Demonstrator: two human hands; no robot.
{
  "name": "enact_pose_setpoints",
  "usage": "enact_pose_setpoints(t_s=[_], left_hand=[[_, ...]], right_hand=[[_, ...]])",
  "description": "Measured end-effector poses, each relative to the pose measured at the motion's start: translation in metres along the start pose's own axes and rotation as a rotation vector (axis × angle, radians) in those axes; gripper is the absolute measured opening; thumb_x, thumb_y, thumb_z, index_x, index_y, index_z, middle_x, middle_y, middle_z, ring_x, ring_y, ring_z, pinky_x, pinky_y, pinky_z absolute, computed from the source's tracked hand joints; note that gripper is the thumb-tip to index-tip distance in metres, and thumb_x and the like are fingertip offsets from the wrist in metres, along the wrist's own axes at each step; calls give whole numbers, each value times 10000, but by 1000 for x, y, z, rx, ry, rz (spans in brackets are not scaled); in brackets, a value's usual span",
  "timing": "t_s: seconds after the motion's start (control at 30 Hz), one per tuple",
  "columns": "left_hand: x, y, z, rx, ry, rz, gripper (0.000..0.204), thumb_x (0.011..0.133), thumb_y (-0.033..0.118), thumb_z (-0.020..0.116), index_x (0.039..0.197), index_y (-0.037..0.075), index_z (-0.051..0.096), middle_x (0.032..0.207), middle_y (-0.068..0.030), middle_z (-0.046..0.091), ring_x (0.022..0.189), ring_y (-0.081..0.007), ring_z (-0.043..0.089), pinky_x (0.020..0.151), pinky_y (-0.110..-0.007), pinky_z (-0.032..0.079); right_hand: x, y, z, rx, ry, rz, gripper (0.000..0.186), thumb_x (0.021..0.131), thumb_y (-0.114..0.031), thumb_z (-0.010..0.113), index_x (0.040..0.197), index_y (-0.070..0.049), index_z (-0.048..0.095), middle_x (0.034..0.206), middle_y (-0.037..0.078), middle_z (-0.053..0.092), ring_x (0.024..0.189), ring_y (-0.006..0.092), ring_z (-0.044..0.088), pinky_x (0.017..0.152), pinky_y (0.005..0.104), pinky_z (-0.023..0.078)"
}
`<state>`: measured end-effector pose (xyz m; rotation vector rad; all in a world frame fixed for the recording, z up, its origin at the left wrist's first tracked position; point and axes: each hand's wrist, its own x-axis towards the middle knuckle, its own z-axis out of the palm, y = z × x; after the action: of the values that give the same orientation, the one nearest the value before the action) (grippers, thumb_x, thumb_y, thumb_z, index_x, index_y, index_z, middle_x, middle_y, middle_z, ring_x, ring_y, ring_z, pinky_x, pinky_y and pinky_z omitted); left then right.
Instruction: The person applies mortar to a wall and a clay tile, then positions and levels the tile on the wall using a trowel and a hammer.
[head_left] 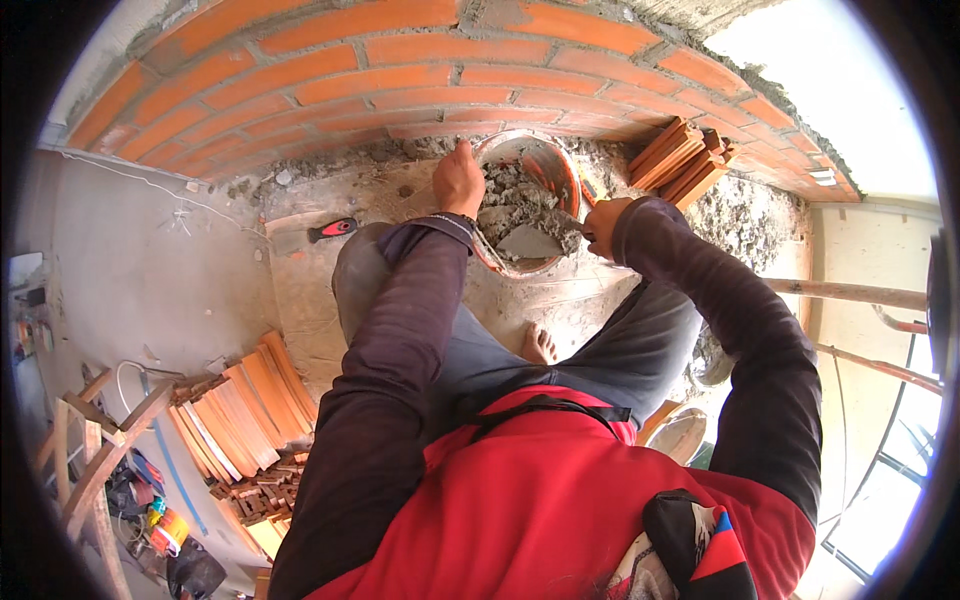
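Observation:
A round orange bucket (571, 165) of wet grey mortar (512, 190) stands between my knees and the wall. My left hand (459, 183) is closed at the bucket's left rim and appears to grip it. My right hand (606, 228) is shut on the handle of a trowel at the bucket's right side. The trowel blade (530, 243) reaches into the bucket, with mortar lying on and around it. Another hand tool with a black and red handle (333, 230) lies on the floor at left.
Ahead runs a low brick wall (400, 85). Several loose bricks (675, 160) are stacked against it at right. More bricks (245, 410) stand at lower left beside a wooden frame (95, 460). Wooden poles (850, 292) cross at right. My bare foot (539, 345) is behind the bucket.

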<state>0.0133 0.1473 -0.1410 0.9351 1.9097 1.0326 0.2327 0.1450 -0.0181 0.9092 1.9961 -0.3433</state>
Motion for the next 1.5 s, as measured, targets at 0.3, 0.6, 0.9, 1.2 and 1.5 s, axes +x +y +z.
enact_pose_setpoints(t_s=[0.3,0.6,0.9,1.2,1.5], left_hand=[[5,-13,13,-85,27,-38,579,966,420,326,959,-60,650,1019,-314,629,974,-484,576,867,-519,421],[-10,8,-1,-26,21,-54,585,973,421,328,980,-74,641,1067,-316,622,1014,-492,567,884,-519,418],[2,-3,8,-64,10,-14,570,981,394,317,925,-75,637,1020,-328,619,1012,-487,566,875,-516,419],[-2,3,2,-22,-7,-2,600,975,421,315,943,-81,641,1028,-331,623,990,-494,569,868,-516,423],[2,-13,12,-45,99,65,539,975,372,330,918,-69,634,1001,-321,629,972,-500,572,860,-516,425]], right_hand=[[-10,19,-3,-110,118,188,220,835,-223,577,929,-92,726,897,143,708,873,345,688,755,457,543],[-16,-7,-27,-87,161,181,221,834,-181,556,910,-63,727,887,174,706,878,338,694,748,456,550],[47,-9,7,-17,-114,206,244,831,-201,670,1030,-71,721,1027,155,707,977,337,683,757,516,548],[1,-10,-34,-66,120,293,238,827,-164,654,1034,-67,718,1007,141,712,975,290,690,778,428,563],[-2,2,-29,27,212,274,221,837,-161,607,998,-63,724,958,152,714,923,303,697,742,433,563]])
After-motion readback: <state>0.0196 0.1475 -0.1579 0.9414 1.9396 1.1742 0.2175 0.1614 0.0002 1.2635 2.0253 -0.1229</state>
